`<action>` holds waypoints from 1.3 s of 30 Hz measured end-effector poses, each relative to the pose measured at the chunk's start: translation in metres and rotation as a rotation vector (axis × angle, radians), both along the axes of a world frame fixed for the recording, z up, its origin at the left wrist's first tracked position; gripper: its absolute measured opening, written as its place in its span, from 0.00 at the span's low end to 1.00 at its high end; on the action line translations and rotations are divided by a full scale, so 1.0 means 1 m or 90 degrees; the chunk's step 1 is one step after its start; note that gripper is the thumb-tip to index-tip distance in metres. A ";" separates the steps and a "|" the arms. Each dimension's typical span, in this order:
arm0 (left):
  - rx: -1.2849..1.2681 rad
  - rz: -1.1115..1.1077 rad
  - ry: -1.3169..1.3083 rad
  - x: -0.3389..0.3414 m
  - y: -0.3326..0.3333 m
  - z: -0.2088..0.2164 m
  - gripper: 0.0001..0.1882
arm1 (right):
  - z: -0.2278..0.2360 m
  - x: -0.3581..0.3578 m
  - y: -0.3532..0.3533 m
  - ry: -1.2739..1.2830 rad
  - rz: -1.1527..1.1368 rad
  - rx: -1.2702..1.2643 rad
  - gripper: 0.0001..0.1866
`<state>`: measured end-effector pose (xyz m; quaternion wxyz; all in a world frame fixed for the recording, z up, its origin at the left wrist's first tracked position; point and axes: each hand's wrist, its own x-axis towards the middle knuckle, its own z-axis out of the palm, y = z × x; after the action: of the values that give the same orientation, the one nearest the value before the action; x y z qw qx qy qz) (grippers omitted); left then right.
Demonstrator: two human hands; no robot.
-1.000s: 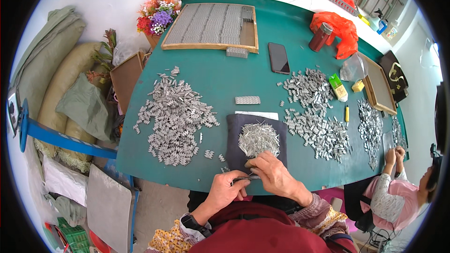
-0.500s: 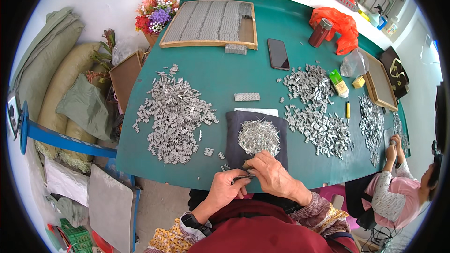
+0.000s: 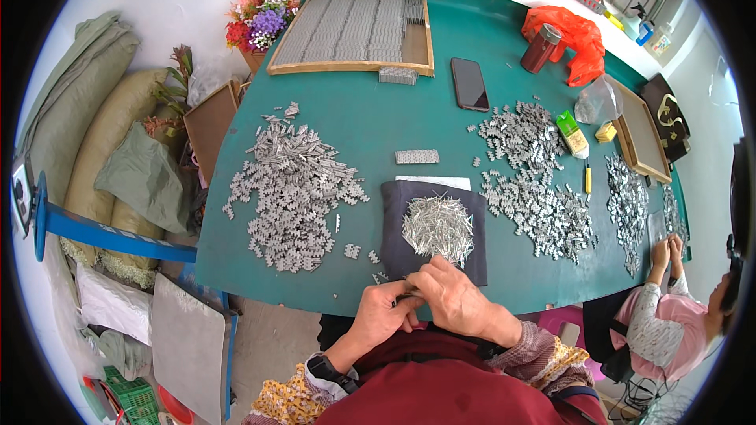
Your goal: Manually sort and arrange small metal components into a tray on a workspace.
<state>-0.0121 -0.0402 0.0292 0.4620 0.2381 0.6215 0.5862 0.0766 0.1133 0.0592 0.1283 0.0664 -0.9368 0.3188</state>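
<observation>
At the table's front edge, my left hand (image 3: 379, 316) and my right hand (image 3: 455, 299) meet with fingers pinched together. A sliver of something dark and small shows between them, mostly hidden by the fingers. Just beyond my right hand, a heap of thin silver metal pins (image 3: 438, 228) lies on a dark folded cloth (image 3: 394, 220). Left of the cloth spreads a big pile of small grey toothed metal link pieces (image 3: 291, 205). A few joined links (image 3: 352, 251) lie between pile and cloth, and an assembled link block (image 3: 416, 157) sits beyond the cloth.
A wooden-framed tray (image 3: 346, 31) of grey link blocks stands at the far left. On the right are more link pieces (image 3: 539, 212), a phone (image 3: 470, 84), a dark red flask (image 3: 541, 49), and a yellow-handled tool (image 3: 588, 179). A co-worker (image 3: 661, 330) sits at the right edge.
My hands stay together while the fingers shift slightly, and the dark piece between them shows less. The table appears a little higher in view. The co-worker's hands have moved slightly.
</observation>
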 end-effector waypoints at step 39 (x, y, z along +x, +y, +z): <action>-0.014 -0.024 -0.106 0.002 0.004 -0.001 0.05 | -0.011 0.024 -0.010 -0.168 -0.237 -0.509 0.03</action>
<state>-0.0102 -0.0362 0.0284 0.5253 0.1954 0.5828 0.5884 0.1002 0.1034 0.0483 0.0782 -0.1988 -0.7447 0.6323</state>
